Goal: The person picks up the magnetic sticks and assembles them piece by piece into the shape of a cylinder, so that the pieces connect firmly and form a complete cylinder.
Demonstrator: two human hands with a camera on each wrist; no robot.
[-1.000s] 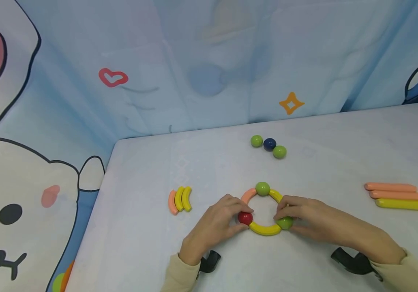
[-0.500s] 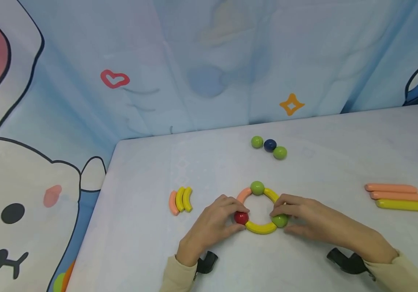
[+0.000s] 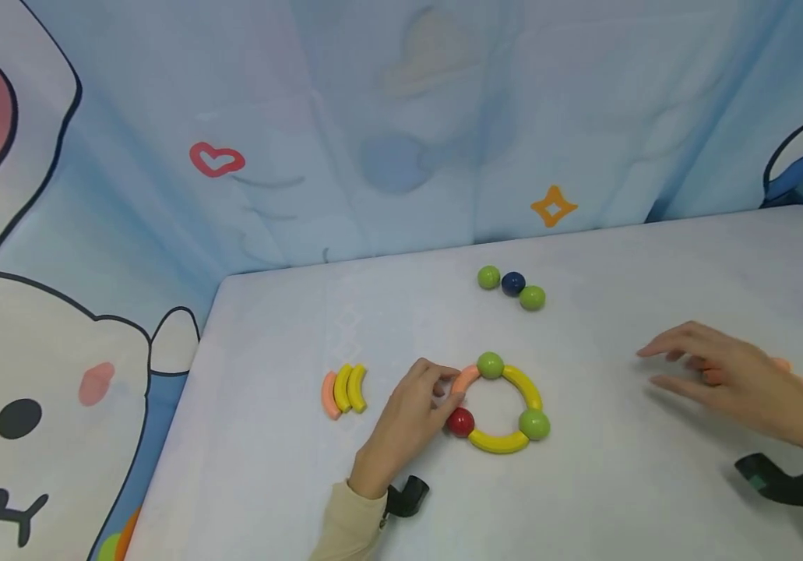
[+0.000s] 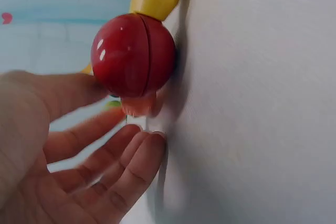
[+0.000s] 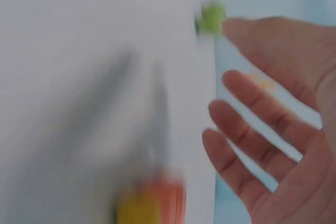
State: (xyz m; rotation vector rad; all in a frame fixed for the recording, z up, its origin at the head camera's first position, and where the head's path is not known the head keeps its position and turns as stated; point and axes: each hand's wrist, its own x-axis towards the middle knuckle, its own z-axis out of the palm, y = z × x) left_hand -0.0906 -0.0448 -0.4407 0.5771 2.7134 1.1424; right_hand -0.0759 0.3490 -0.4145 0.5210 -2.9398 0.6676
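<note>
On the table a ring of curved rods and balls lies in the head view: a red ball, two green balls, yellow curved rods and an orange curved rod. My left hand is at the ring's left side, thumb and index finger pinching the orange curved rod beside the red ball. In the left wrist view the thumb rests close against the red ball. Off to the right, my right hand holds nothing, fingers spread. It largely covers the straight rods, of which an orange end shows.
Two light green balls and a dark blue ball sit farther back. Left of the ring lie three short curved rods. A blurred yellow rod and orange rod appear below in the right wrist view. A printed curtain hangs behind.
My right hand has left the green ball and moved right, over the straight rods. The ring shifted slightly left. My left fingers moved from the red ball up to the orange curved rod.
</note>
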